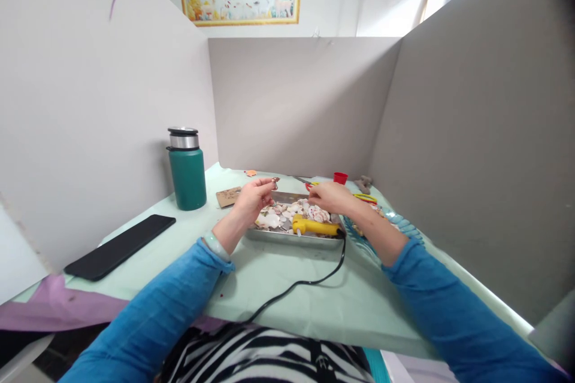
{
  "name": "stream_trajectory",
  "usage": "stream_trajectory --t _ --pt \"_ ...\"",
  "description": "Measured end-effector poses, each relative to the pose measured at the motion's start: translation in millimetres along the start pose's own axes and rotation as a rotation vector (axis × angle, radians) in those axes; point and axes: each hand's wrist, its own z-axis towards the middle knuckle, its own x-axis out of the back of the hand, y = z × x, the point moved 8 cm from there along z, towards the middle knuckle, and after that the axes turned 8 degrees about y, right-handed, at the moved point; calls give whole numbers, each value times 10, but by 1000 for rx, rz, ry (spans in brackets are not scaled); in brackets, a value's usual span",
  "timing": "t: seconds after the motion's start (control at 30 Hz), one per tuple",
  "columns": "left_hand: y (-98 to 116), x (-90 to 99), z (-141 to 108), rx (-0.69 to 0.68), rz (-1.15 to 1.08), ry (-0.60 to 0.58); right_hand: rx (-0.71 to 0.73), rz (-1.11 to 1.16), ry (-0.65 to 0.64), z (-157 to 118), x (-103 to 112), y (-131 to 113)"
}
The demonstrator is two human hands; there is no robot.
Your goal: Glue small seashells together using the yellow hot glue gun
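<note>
My left hand (254,198) is raised over the left side of a metal tray (294,239), pinching a small brown piece (275,181), perhaps a shell. White and pale shells (269,219) fill much of the tray. Over its right part is my right hand (331,196), palm down, fingers bent together and pointing left; anything between the fingertips is too small to make out. Below that hand, a yellow hot glue gun (314,226) lies across the tray's front right, its black cord (300,283) running toward me.
A green bottle (187,176) and a black flat case (121,247) stand at left. Behind the tray are a brown card (228,196), scissors (309,184) and a red cup (340,178). A blue clear dish (404,224) sits right. Grey partitions (300,108) enclose the table.
</note>
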Motion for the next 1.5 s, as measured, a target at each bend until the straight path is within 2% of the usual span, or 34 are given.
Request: stream_trajectory --t 0.07,0.13,0.23,0.33,0.43,0.57,0.67,0.73,0.87,1.0,1.13,1.4,1.5 --pt "2 9 6 9 -12 8 60 12 -163 -168 -34 -97" --pt "6 12 10 17 -26 14 78 8 -235 -321 -73 -174" --pt "7 7 7 44 -55 14 90 7 -221 -442 -115 -243" --pt "12 7 -1 71 -89 18 82 151 -185 -467 -67 -208" --pt "14 13 -1 92 -126 17 66 485 -58 -456 147 -103" --pt "-12 20 13 131 -163 3 -98 1085 201 -463 368 114" --pt "-22 3 10 158 -194 -27 -166 1314 354 -478 360 141" --pt "-23 -17 -6 177 -212 -46 -136 1398 343 -472 301 51" --pt "-22 -77 -51 205 -217 -98 -42 1456 197 -469 155 -172" --pt "-29 -110 -70 208 -211 -132 -47 1403 113 -463 5 -249" --pt "-53 -127 -74 224 -218 -164 -78 1379 97 -444 -78 -225" --pt "-83 -131 -84 253 -240 -165 -101 1383 54 -455 -132 -218" --pt "-89 -160 -99 270 -259 -202 -89 1405 58 -452 -135 -224"
